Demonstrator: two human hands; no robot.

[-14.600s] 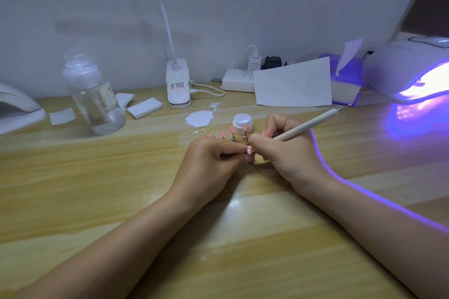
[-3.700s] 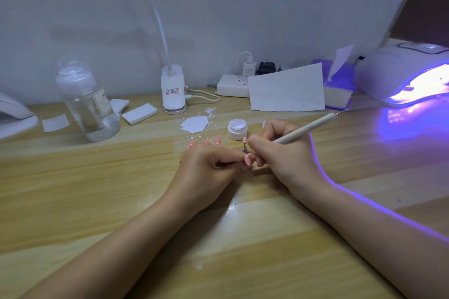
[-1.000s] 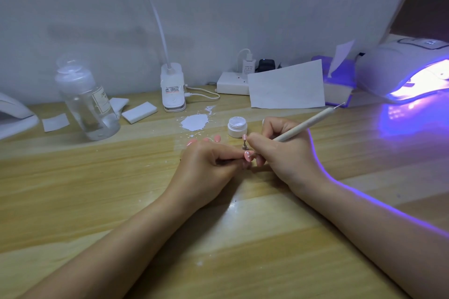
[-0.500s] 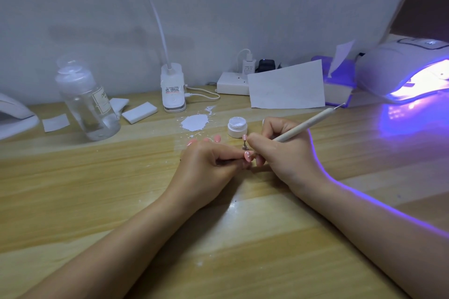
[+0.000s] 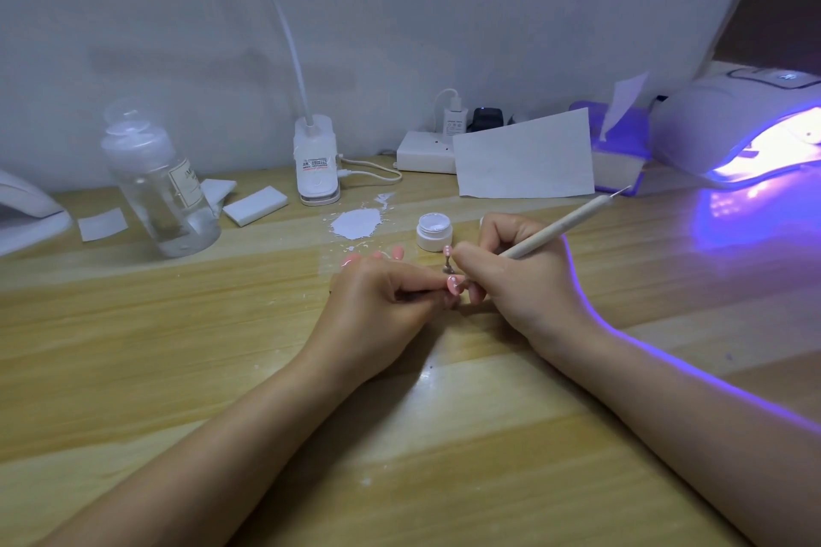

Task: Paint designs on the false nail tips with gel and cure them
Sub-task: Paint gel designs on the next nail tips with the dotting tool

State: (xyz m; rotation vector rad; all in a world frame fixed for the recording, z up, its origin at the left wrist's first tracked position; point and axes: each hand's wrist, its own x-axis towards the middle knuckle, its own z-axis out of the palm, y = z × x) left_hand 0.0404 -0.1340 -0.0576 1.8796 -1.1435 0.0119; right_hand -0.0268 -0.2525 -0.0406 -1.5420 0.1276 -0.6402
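My left hand (image 5: 377, 302) pinches a small pink false nail tip (image 5: 454, 284) at table centre. My right hand (image 5: 511, 275) grips a slim beige dotting pen (image 5: 564, 227); wrists should stay planted on the pale wooden table (image 5: 177, 369) for light, steady dabs.

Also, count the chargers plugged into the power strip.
2: a white charger, and a black charger just right of it. The paper sheet covers the right end of the power strip, so others may be hidden.
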